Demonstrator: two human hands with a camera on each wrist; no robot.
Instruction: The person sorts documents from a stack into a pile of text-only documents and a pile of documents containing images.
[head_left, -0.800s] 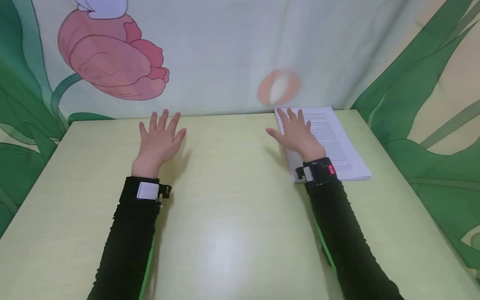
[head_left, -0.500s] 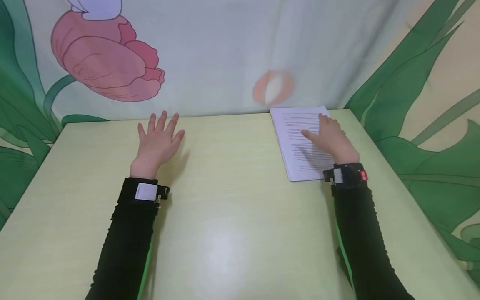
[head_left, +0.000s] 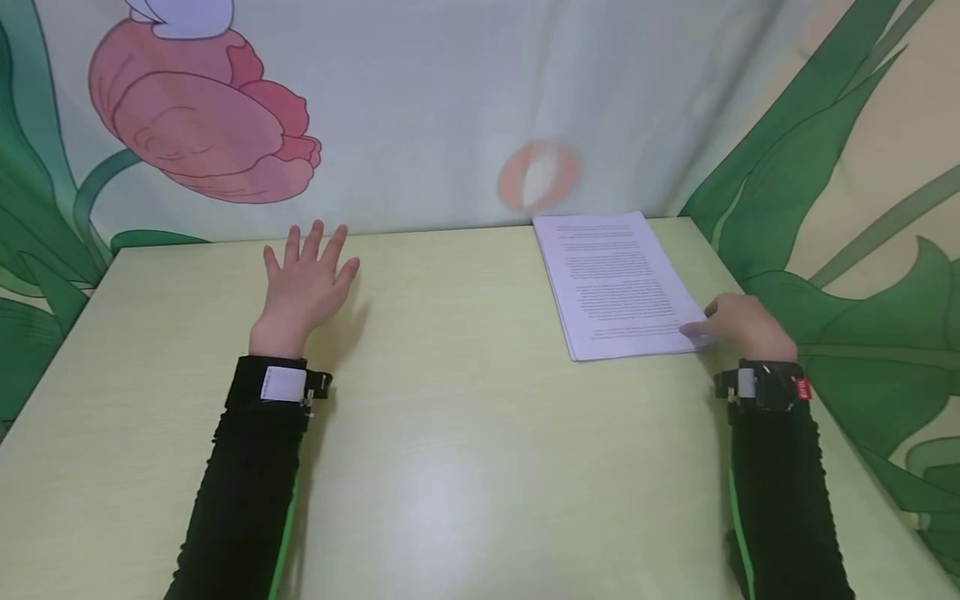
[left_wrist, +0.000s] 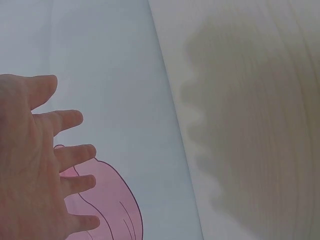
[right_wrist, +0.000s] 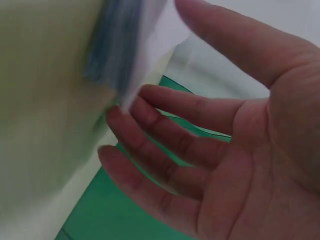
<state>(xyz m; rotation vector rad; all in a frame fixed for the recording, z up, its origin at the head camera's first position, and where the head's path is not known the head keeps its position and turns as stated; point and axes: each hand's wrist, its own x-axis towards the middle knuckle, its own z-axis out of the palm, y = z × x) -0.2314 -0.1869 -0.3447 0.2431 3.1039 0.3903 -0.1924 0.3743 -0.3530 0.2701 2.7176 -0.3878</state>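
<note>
A stack of printed paper sheets (head_left: 615,283) lies at the back right of the table, its top page covered in lines of text. My right hand (head_left: 750,329) is at the stack's near right corner. Its thumb reaches over the top page while the other fingers are bent lightly by the edge. In the right wrist view, the blurred corner of the sheets (right_wrist: 150,45) sits between the spread thumb and the fingers (right_wrist: 150,200). Far from the paper, my left hand (head_left: 303,283) hovers palm down over the back left, fingers spread, holding nothing.
The pale wooden table (head_left: 450,417) ends at the back against a light curtain (head_left: 420,108) printed with a pink flower (head_left: 202,125). Green leaf-patterned cloth (head_left: 847,333) hangs along the right side.
My right hand has swept right and towards me, from over the stack to its near right corner, its fingers bending. The left hand stays spread in place; the view has shifted slightly.
</note>
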